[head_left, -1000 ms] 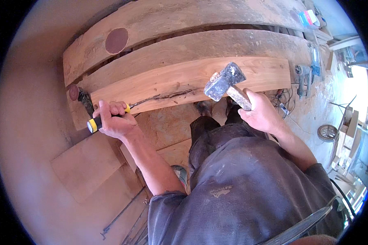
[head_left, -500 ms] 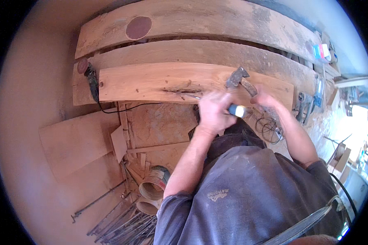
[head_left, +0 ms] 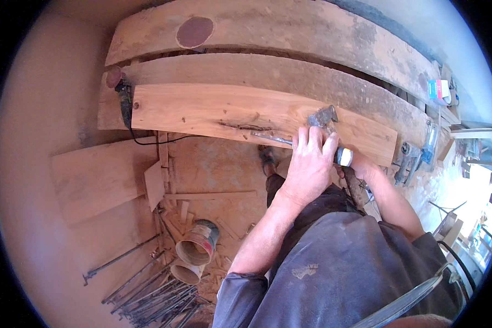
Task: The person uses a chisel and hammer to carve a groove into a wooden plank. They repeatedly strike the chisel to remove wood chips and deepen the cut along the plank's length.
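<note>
A long pale wooden board lies on the bench, with a dark crack and several knots in it. My left hand is closed round a chisel; its narrow metal blade points left over the board's near edge, just below the crack. The dark, white and yellow end of the chisel's handle sticks out to the right of that hand. Partly hidden behind it, my right hand is closed on a hammer, whose grey metal head shows above the left hand, over the board.
An angle grinder with a cord lies left of the board. A round sanding disc rests on the far bench plank. Another power tool is at the right end. Buckets and metal clamps are on the floor, lower left.
Both hands have shifted right and a little nearer me. The hammer's head has come behind the left hand, and its handle now points down toward me.
</note>
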`<state>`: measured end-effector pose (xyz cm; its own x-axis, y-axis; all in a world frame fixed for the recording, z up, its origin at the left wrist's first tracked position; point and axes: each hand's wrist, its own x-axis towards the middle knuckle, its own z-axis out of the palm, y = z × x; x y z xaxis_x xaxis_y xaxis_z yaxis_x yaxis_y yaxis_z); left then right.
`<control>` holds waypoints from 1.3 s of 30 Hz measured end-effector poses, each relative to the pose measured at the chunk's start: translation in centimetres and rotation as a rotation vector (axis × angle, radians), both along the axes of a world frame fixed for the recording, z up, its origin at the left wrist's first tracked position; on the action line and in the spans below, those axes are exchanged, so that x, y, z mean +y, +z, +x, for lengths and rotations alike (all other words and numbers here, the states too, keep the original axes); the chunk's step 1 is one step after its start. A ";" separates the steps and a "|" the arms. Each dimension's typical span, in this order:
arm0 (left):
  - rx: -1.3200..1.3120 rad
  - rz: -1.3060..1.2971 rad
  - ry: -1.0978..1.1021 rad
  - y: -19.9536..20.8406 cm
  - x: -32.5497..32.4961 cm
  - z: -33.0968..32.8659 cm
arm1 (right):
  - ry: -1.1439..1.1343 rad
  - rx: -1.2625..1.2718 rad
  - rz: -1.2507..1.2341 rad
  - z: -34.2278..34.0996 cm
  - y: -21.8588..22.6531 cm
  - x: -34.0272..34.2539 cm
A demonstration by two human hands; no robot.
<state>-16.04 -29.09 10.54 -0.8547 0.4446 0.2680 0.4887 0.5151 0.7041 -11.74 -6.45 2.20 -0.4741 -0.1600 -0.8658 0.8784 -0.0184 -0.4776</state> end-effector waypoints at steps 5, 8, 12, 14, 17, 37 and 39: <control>0.028 0.026 0.007 0.7 -1.1 -1.9 | -0.093 -0.021 -0.037 0.0 0.3 0.2; 0.068 0.094 0.108 0.8 -1.7 -3.2 | -0.018 0.049 0.017 0.0 1.1 -0.3; 0.046 0.067 0.141 -0.9 -1.5 -4.5 | -0.005 0.053 0.050 -0.3 2.5 -1.2; 0.035 0.072 0.111 -1.8 -1.0 -4.5 | -0.018 0.097 0.083 -0.1 3.0 -2.0; 0.023 0.081 0.086 -2.6 -0.2 -4.7 | -0.059 0.139 0.169 0.4 4.0 -2.5; -0.010 -0.105 -0.041 -5.8 1.8 -4.8 | -0.537 0.432 0.336 1.9 7.6 -2.8; -0.002 -0.099 -0.002 -5.9 2.0 -5.0 | -0.671 0.542 0.328 2.7 6.7 -4.3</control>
<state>-21.08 -27.08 4.62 -0.8541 0.4708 0.2209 0.4887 0.5815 0.6504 -9.05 -10.72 8.86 -0.7327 0.5088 -0.4520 0.3874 -0.2343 -0.8916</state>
